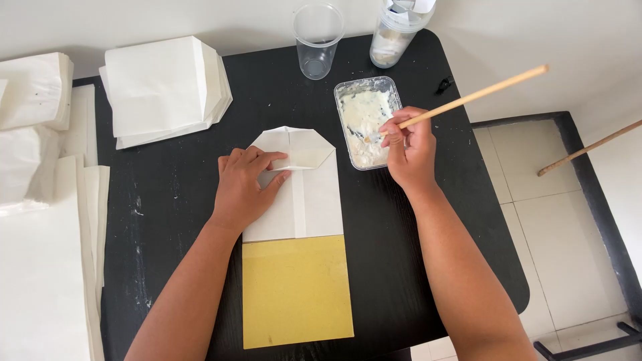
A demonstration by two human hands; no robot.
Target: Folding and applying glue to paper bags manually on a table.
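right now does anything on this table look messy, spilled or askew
Mostly tidy. White smears and specks mark the black table left of the left hand, and paste is smeared up the walls of the clear tray. The stack of white sheets sits slightly skewed.

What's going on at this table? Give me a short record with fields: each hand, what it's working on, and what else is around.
Left hand: pressing flat on the folded white paper
Right hand: grip shut on a wooden stick, tip in the paste tray
Under the paper: yellow board
Surface: black table
Back of table: clear cup, jar, paper stack
Left edge: more white paper piles
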